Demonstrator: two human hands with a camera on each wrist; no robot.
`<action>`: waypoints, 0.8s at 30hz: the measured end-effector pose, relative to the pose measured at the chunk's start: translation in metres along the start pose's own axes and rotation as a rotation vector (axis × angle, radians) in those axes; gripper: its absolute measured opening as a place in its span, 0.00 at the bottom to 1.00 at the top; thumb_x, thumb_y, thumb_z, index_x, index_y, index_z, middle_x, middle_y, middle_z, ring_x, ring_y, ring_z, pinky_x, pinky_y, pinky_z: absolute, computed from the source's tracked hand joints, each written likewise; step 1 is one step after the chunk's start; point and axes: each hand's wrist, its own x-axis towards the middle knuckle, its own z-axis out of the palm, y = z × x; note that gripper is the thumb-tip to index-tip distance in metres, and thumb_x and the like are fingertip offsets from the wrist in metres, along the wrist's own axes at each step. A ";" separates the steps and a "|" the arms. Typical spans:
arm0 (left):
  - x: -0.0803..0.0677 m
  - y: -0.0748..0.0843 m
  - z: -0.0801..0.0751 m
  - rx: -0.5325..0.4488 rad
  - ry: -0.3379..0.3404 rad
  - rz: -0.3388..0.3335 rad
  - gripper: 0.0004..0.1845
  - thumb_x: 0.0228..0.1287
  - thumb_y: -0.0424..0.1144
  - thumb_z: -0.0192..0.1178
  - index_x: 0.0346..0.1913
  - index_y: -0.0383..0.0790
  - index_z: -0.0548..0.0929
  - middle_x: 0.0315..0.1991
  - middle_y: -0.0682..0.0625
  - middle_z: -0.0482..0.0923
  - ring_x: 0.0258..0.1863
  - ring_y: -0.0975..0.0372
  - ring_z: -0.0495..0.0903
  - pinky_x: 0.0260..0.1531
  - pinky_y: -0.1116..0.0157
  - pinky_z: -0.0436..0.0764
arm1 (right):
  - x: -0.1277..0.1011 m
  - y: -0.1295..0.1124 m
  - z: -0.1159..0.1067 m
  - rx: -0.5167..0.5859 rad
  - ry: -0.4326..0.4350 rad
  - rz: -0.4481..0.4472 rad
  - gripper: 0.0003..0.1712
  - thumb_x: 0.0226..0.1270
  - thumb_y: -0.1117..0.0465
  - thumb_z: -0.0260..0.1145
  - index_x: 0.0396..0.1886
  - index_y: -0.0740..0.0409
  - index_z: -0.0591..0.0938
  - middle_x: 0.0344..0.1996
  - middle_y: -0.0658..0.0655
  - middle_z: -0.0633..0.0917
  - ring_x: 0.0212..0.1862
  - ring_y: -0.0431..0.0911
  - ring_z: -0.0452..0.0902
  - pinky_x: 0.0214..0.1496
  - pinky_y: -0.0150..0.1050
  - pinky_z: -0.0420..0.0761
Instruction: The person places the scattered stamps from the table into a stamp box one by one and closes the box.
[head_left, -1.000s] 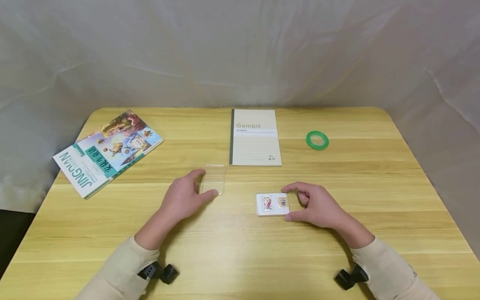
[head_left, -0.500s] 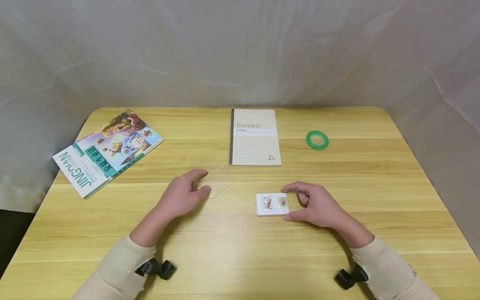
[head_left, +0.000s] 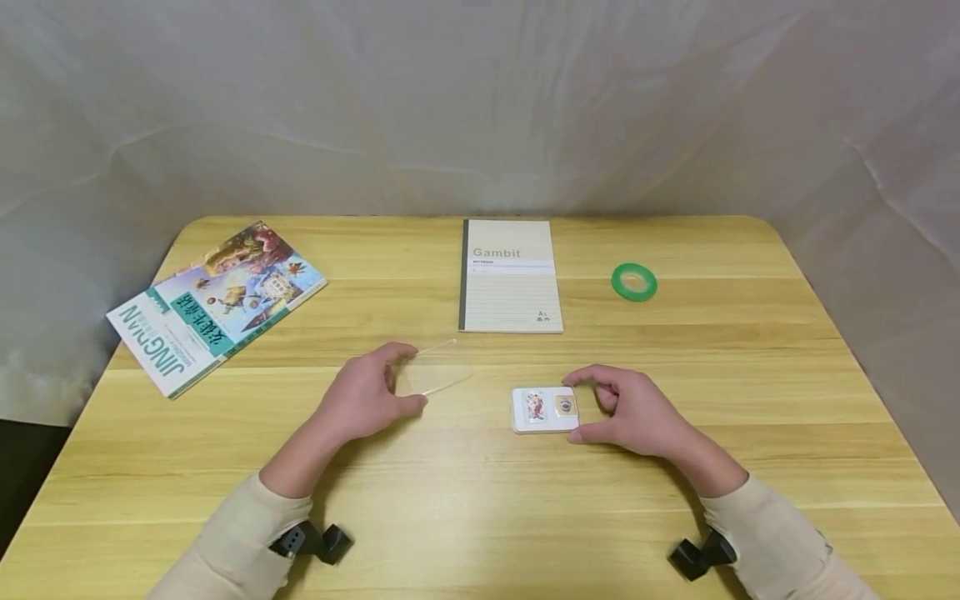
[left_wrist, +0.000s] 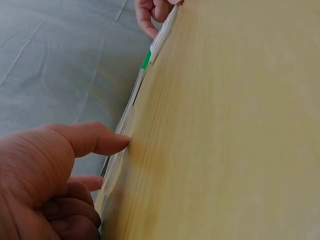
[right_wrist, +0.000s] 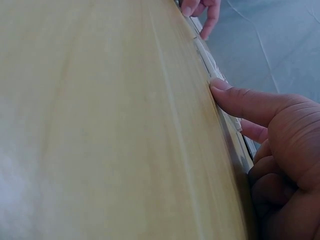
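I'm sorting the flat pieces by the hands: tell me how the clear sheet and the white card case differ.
The clear sheet is see-through and bare; the white card case is opaque and shows two small pictures. The left hand holds the sheet tilted, one edge raised off the table; the case lies flat, gripped by the right hand. The sheet looks thinner than the case. Both are small rounded rectangles, each pinched between thumb and fingers.

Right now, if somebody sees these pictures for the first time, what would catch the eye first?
Probably the two hands at the middle of the table: the left hand pinches a clear plastic sleeve, and the right hand holds a small white card case. Next, the colourful book at far left.
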 end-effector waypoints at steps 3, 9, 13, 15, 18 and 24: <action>0.000 -0.001 -0.001 -0.001 0.011 -0.016 0.39 0.48 0.46 0.78 0.63 0.36 0.76 0.21 0.50 0.70 0.19 0.59 0.66 0.21 0.60 0.67 | 0.000 0.000 0.000 0.003 0.000 -0.002 0.35 0.43 0.51 0.86 0.54 0.47 0.83 0.15 0.42 0.58 0.21 0.37 0.53 0.36 0.37 0.68; 0.000 -0.002 0.001 -0.017 0.037 -0.007 0.35 0.46 0.45 0.80 0.58 0.35 0.80 0.21 0.50 0.70 0.20 0.59 0.66 0.23 0.61 0.67 | 0.000 -0.001 -0.001 0.002 -0.002 0.001 0.35 0.43 0.51 0.86 0.54 0.47 0.83 0.15 0.42 0.57 0.21 0.37 0.53 0.36 0.37 0.68; 0.000 -0.002 0.003 -0.041 0.051 0.009 0.35 0.46 0.45 0.81 0.58 0.35 0.80 0.20 0.51 0.69 0.19 0.59 0.66 0.22 0.61 0.67 | 0.000 -0.001 -0.001 -0.002 -0.003 0.004 0.35 0.43 0.51 0.86 0.54 0.47 0.83 0.15 0.42 0.58 0.21 0.37 0.53 0.36 0.37 0.68; 0.000 -0.002 0.004 -0.055 0.061 0.024 0.35 0.46 0.45 0.81 0.58 0.36 0.80 0.20 0.51 0.69 0.19 0.60 0.65 0.23 0.61 0.67 | 0.000 -0.001 -0.001 0.000 -0.004 0.007 0.35 0.43 0.51 0.86 0.54 0.47 0.83 0.15 0.42 0.58 0.21 0.37 0.53 0.35 0.37 0.68; 0.000 -0.001 0.005 -0.077 0.078 0.051 0.36 0.45 0.46 0.81 0.57 0.36 0.80 0.19 0.52 0.69 0.18 0.61 0.65 0.23 0.60 0.68 | 0.000 -0.001 -0.001 0.002 -0.004 0.005 0.35 0.43 0.51 0.86 0.54 0.47 0.83 0.16 0.42 0.58 0.21 0.37 0.53 0.35 0.37 0.68; 0.001 0.002 0.012 -0.103 0.098 0.103 0.36 0.43 0.46 0.81 0.56 0.35 0.80 0.18 0.54 0.68 0.18 0.63 0.63 0.25 0.60 0.71 | 0.000 -0.002 -0.001 0.018 -0.001 -0.003 0.35 0.43 0.50 0.86 0.54 0.47 0.83 0.16 0.41 0.56 0.21 0.37 0.52 0.38 0.38 0.69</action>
